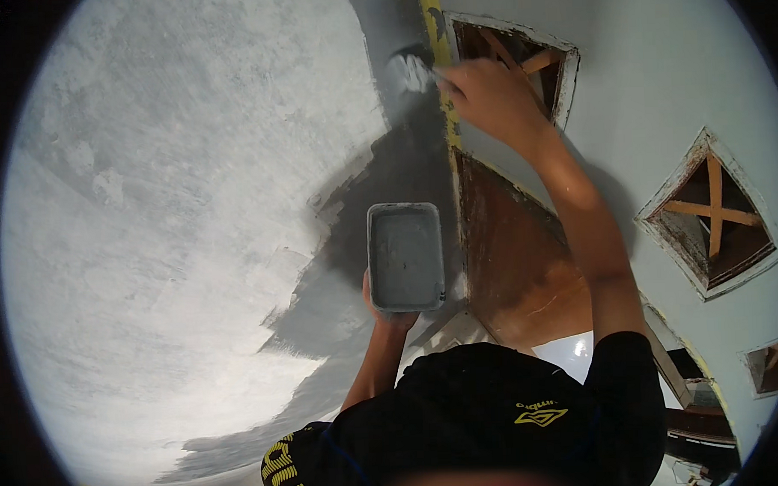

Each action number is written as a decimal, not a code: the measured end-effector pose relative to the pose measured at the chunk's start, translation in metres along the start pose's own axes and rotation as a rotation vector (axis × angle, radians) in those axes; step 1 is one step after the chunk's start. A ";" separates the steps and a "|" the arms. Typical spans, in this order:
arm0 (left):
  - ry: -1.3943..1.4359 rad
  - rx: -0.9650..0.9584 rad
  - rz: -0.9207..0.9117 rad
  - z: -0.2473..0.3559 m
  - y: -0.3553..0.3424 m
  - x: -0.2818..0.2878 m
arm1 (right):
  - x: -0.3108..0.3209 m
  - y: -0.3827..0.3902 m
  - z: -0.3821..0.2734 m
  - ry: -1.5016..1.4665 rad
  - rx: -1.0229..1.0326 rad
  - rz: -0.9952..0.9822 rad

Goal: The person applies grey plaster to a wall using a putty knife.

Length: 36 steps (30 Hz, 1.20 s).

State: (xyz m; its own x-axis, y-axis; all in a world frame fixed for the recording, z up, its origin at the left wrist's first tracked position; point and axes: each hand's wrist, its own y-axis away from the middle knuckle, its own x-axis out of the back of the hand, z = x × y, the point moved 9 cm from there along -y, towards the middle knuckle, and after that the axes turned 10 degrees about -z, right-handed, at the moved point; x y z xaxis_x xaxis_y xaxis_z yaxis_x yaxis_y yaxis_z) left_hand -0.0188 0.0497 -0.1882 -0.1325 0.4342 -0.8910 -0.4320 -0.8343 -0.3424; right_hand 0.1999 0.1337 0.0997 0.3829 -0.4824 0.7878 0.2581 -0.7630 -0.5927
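My right hand (497,100) is closed around the handle of a paintbrush (412,72), raised at the top of the view. Its bristle end, smeared with pale grey and slightly blurred, is at the dark grey painted strip (412,156) of the wall, close to the yellow edge; whether it touches cannot be told. Lower down, my left hand (395,318) supports a rectangular plastic tub (403,207) from beneath and the side. Grey paint (404,255) shows inside the tub. Most of the left fingers are hidden behind it.
A whitish, patchy wall (190,181) fills the left side. A yellow strip (440,44) runs along the corner beside a brown panel (522,255). The pale right wall (657,71) has several diamond-shaped openings, one with crossed wooden slats (713,206).
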 end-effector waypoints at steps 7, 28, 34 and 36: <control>-0.024 -0.021 0.060 0.003 -0.009 0.001 | 0.075 -0.035 -0.017 0.200 0.078 0.353; 0.034 0.081 0.123 -0.026 -0.010 0.024 | -0.064 0.049 0.040 -0.121 -0.090 -0.216; 0.077 0.044 0.168 -0.026 -0.002 0.024 | -0.097 0.077 0.059 -0.215 -0.281 -0.185; 0.074 0.024 0.137 -0.022 0.000 0.015 | -0.121 0.087 0.071 -0.483 -0.384 -0.235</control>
State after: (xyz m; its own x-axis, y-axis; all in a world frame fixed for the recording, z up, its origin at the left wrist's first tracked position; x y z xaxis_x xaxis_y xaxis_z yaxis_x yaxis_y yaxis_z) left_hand -0.0017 0.0486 -0.2084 -0.1257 0.2898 -0.9488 -0.4357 -0.8753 -0.2097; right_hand 0.2386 0.1560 -0.0594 0.7333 -0.1050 0.6718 0.0830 -0.9668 -0.2417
